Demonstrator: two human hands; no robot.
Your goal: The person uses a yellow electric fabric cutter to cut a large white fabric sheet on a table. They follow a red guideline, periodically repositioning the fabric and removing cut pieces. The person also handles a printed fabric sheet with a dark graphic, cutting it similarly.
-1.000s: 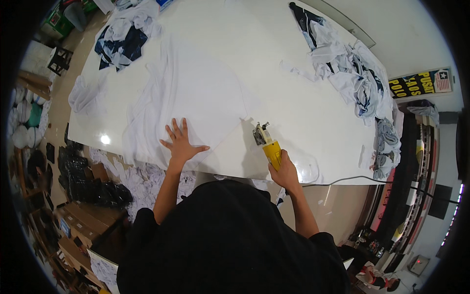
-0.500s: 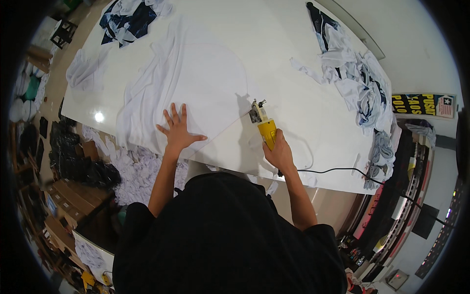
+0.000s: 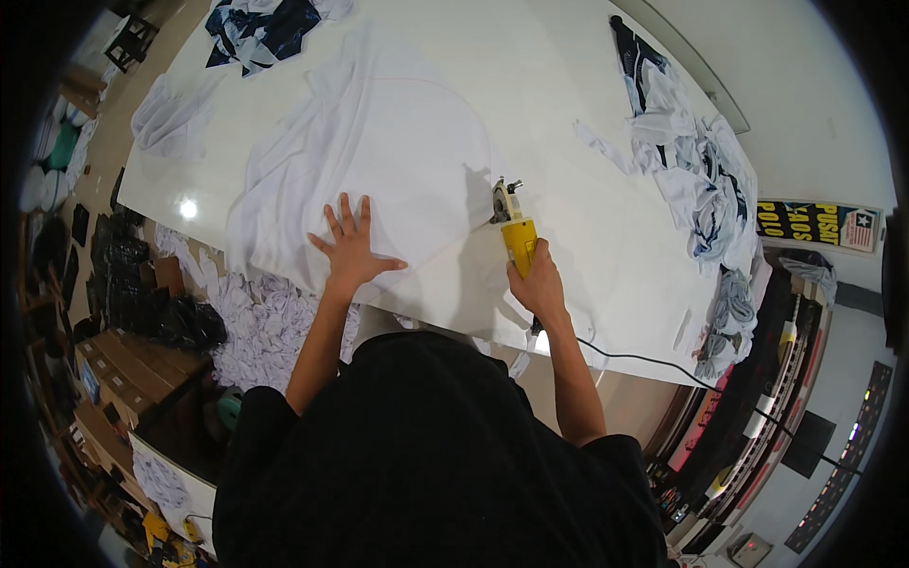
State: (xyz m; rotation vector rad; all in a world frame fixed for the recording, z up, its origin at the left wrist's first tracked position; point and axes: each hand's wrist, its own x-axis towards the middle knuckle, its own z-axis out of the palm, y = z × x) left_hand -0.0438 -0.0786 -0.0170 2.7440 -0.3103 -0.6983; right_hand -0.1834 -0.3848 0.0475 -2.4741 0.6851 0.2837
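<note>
My left hand (image 3: 354, 248) lies on the white cloth (image 3: 398, 151), fingers spread wide. The cloth is bunched in folds along its left, flatter on its right, with a thin reddish curved line across it. My right hand (image 3: 535, 279) grips a yellow electric cutter (image 3: 519, 239) with a metal head at the cloth's right edge; whether the blade touches fabric, I cannot tell. A black cord runs from the cutter's rear toward the right, over the table (image 3: 559, 76).
Navy-and-white scraps (image 3: 265, 33) lie at back left, a long heap (image 3: 701, 189) along the right side, loose white cloth (image 3: 166, 123) at left. Below are piled offcuts (image 3: 256, 331), black bags (image 3: 175, 312) and cartons (image 3: 128, 369). Machinery (image 3: 757, 417) stands at lower right.
My right hand and the cutter have moved forward along the cloth's right edge. My left hand remains spread on the cloth. The whole view has shifted somewhat.
</note>
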